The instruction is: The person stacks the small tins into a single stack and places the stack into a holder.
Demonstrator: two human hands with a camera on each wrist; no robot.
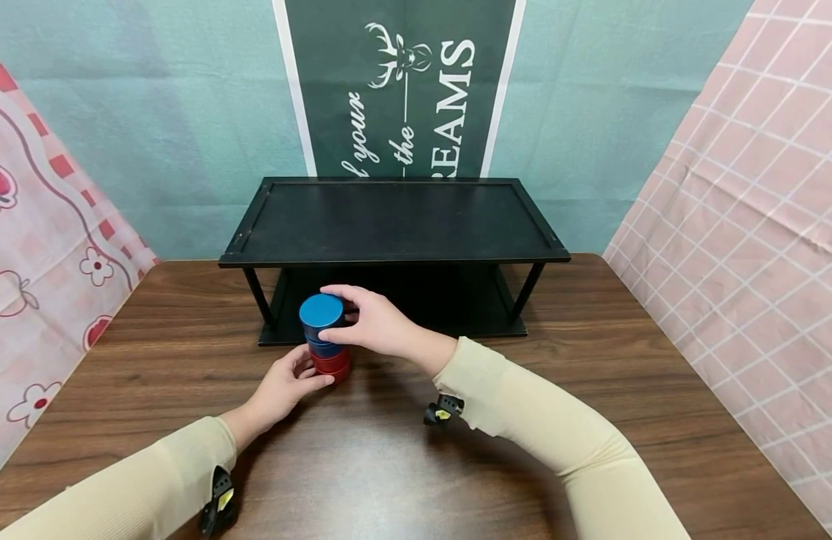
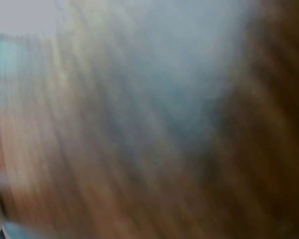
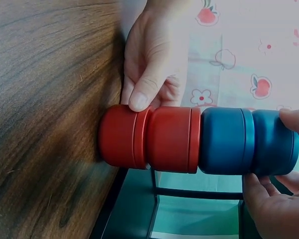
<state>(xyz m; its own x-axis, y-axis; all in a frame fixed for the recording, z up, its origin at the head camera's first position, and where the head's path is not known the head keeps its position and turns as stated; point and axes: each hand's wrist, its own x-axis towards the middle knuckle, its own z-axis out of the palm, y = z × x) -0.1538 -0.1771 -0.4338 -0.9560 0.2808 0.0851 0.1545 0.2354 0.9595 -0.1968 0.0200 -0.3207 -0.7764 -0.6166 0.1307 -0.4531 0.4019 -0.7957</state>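
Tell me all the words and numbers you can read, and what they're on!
"your": sideways on the dark green banner, after a cut-off letter.
"the": same banner, sideways.
"REAMS": same banner, sideways, its R partly hidden by the black shelf.
Red jars and blue jars: no writing showing.
Black wrist gadgets: any marks are too small to read.
No numbers anywhere that I can read.

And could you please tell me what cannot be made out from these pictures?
Head: lower lettering on the dark green banner, hidden by the black rectangular shelf.
Head: some fingertips of the left hand, behind red cylindrical containers.
Left wrist: nearly everything, blurred.
Right wrist: part of the right hand, cut off by the right edge.
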